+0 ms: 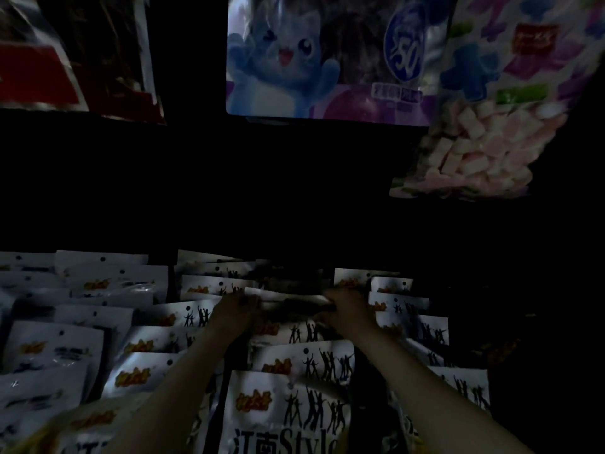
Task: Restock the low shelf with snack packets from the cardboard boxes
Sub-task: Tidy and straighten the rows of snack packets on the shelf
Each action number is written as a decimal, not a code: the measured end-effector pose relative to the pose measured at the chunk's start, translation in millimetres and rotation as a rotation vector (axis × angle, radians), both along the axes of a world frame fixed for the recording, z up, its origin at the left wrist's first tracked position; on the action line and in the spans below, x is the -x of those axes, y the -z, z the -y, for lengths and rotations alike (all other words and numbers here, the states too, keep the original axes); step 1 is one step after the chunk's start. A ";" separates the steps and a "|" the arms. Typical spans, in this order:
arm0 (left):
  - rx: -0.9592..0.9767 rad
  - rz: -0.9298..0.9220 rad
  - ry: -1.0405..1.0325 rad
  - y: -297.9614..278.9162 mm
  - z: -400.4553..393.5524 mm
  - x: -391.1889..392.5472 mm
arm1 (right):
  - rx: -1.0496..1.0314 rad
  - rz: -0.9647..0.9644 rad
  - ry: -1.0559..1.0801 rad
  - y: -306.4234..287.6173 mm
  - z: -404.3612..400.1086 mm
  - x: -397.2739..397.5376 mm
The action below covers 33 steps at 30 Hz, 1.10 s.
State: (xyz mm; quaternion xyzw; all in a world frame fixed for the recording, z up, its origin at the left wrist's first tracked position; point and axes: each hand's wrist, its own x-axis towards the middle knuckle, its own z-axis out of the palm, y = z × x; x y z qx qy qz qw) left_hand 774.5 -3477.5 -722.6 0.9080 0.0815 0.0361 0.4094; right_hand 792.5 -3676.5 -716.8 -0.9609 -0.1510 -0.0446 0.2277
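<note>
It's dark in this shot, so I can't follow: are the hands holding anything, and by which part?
Both hold one silvery snack packet in the middle row: left hand at its left end, right hand at its right end.

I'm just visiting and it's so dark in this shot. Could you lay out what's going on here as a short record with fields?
Place: dim shelf stocked with rows of white snack packets
Left hand: grips one end of a packet at the back of the middle row
Right hand: grips the other end of that packet
Hanging above: blue cartoon-cat bag, marshmallow bag, red-labelled bag
Cardboard boxes: not in view
Lighting: very low, so finger detail is hard to read
</note>
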 end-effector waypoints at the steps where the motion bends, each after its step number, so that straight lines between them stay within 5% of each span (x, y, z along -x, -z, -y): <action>1: -0.092 -0.018 -0.006 1.8 0.5 0.2 | -0.003 -0.018 0.012 5.9 -4.4 -1.4; 7: -0.072 0.165 -0.148 2.8 1.4 2.5 | -0.070 -0.150 0.026 15.4 -4.3 1.4; 10: -0.181 0.213 -0.040 -1.4 -4.7 4.9 | -0.255 -0.109 0.027 0.8 13.8 9.5; 14: -0.288 0.253 0.170 -13.3 -13.2 21.2 | -0.223 -0.049 0.076 -3.9 34.4 28.1; 18: -0.301 -0.063 0.562 -24.0 -19.6 44.3 | 0.013 -0.319 -0.096 9.8 31.6 51.6; 21: -0.355 -0.336 0.647 -23.7 -19.4 58.7 | -0.001 -0.364 -0.101 11.2 23.0 56.8; 25: -0.308 -0.321 0.679 -24.2 -15.2 67.1 | -0.005 -0.528 -0.167 4.8 26.4 54.7; 33: -0.199 -0.001 0.627 -13.0 -23.9 63.9 | -0.461 -0.016 -0.073 0.1 16.0 46.9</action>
